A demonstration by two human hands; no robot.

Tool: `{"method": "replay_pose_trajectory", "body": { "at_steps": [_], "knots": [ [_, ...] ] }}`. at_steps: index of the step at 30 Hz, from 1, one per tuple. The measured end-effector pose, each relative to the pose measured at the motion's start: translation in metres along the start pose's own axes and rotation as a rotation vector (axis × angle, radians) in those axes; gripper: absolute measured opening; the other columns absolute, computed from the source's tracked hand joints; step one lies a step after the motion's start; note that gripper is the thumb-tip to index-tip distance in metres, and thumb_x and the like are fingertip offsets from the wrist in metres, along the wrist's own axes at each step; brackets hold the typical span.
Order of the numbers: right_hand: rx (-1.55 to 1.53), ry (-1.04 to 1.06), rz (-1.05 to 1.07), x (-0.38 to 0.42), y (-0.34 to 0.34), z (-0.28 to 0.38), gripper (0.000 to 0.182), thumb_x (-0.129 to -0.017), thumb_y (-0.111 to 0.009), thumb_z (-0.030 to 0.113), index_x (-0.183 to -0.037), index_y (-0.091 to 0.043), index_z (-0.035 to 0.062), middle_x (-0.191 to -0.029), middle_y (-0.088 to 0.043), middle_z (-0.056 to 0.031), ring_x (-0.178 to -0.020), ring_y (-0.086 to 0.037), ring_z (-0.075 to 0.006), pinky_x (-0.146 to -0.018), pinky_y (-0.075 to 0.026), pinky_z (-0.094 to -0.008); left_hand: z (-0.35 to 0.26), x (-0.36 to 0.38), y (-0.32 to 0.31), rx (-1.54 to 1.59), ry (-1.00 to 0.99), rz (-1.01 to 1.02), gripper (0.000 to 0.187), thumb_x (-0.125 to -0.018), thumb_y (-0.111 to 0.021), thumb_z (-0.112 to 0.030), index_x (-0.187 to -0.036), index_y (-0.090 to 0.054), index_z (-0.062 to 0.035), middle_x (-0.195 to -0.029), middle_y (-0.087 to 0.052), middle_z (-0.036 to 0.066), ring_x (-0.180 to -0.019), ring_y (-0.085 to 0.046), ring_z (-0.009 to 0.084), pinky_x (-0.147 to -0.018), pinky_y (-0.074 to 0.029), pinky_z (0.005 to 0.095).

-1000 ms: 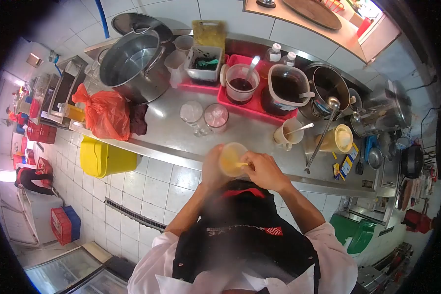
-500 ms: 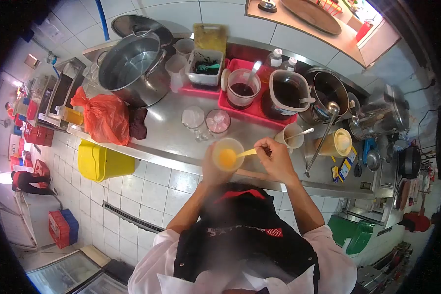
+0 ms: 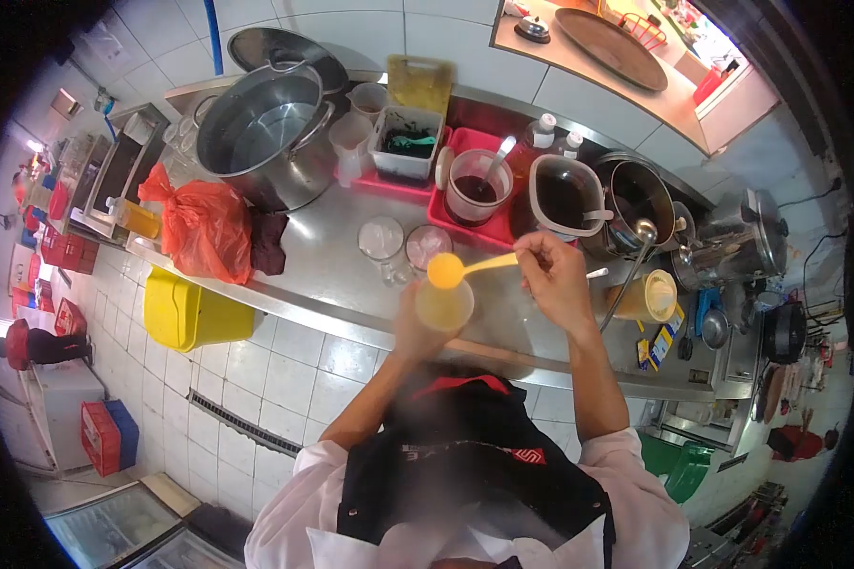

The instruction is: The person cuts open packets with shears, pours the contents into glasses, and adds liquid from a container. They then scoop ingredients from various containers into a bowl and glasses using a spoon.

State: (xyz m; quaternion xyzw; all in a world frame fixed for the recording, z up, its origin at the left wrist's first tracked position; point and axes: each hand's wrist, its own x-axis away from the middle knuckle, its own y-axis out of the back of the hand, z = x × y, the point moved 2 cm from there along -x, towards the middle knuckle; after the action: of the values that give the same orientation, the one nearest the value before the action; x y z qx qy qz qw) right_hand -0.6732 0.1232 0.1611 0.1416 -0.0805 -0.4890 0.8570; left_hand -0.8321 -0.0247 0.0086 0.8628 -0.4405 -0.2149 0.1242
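My left hand (image 3: 416,327) is wrapped round a translucent plastic cup (image 3: 445,305) near the counter's front edge. Pinched by its handle in my right hand (image 3: 552,275) is a yellow measuring spoon (image 3: 445,271). The spoon's round bowl is over the cup's far rim, covering part of its opening in this view. Just beyond the cup stand two glass mugs: one with ice (image 3: 380,237), the other with pinkish ice (image 3: 428,245).
A red tray (image 3: 462,228) holds tubs of dark liquid. At left are a large steel pot (image 3: 256,128) and an orange plastic bag (image 3: 204,228). To the right, a long ladle (image 3: 626,275) leans beside a yellow-filled tub (image 3: 647,296). Another person (image 3: 47,343) is far left.
My right hand has raised the measuring spoon from inside the cup to above its far rim. The left hand still grips the cup.
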Motion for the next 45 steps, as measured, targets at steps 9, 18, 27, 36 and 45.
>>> {"method": "replay_pose_trajectory", "body": {
  "at_steps": [9,18,27,36,45],
  "knots": [
    [0.641,0.96,-0.093,-0.009,-0.042,-0.008,0.01,-0.082,-0.067,0.002,-0.091,-0.065,0.0,-0.086,-0.067,-0.0126,-0.074,-0.067,-0.0229,-0.06,-0.055,-0.0301,0.026,0.005,-0.007,-0.015,-0.035,0.087,0.1,-0.062,-0.091,-0.036,-0.138,-0.039,0.0024,-0.13,-0.053,0.022,-0.121,-0.053,0.0381,-0.1,-0.046,0.0442],
    [0.786,1.223,-0.009,0.05,-0.023,-0.042,0.029,-0.071,-0.067,0.006,-0.099,-0.071,0.0041,-0.094,-0.068,-0.0072,-0.087,-0.068,-0.0215,-0.062,-0.055,-0.0279,0.024,0.0,-0.009,-0.018,-0.097,0.239,0.11,-0.059,-0.095,-0.035,-0.138,-0.028,0.0007,-0.127,-0.054,0.019,-0.116,-0.057,0.0316,-0.097,-0.048,0.0404],
    [0.396,0.67,-0.271,0.104,0.006,-0.048,0.014,-0.076,-0.072,-0.002,-0.089,-0.067,0.0018,-0.089,-0.069,-0.0115,-0.075,-0.069,-0.0246,-0.065,-0.057,-0.0315,0.013,-0.004,-0.026,0.14,-0.062,0.226,0.102,-0.059,-0.094,-0.035,-0.135,-0.036,-0.0003,-0.127,-0.053,0.017,-0.119,-0.053,0.0307,-0.104,-0.04,0.0414],
    [0.029,0.375,-0.407,0.097,-0.005,-0.054,0.039,-0.087,-0.07,0.008,-0.123,-0.056,0.0015,-0.115,-0.064,-0.0144,-0.095,-0.065,-0.0195,-0.076,-0.055,-0.0332,-0.023,-0.027,-0.035,0.028,-0.414,0.304,0.103,-0.06,-0.092,-0.036,-0.139,-0.036,0.0004,-0.134,-0.047,0.019,-0.122,-0.049,0.0338,-0.108,-0.034,0.0471],
    [0.02,0.036,-0.413,0.124,0.007,-0.105,0.033,-0.096,-0.06,0.022,-0.122,-0.056,0.0019,-0.095,-0.064,-0.0092,-0.081,-0.06,-0.0175,-0.076,-0.05,-0.0315,-0.149,-0.17,0.029,0.116,-0.447,0.062,0.112,-0.056,-0.095,-0.034,-0.136,-0.024,-0.002,-0.132,-0.04,0.019,-0.123,-0.045,0.0294,-0.102,-0.042,0.0436]
  ]
}}
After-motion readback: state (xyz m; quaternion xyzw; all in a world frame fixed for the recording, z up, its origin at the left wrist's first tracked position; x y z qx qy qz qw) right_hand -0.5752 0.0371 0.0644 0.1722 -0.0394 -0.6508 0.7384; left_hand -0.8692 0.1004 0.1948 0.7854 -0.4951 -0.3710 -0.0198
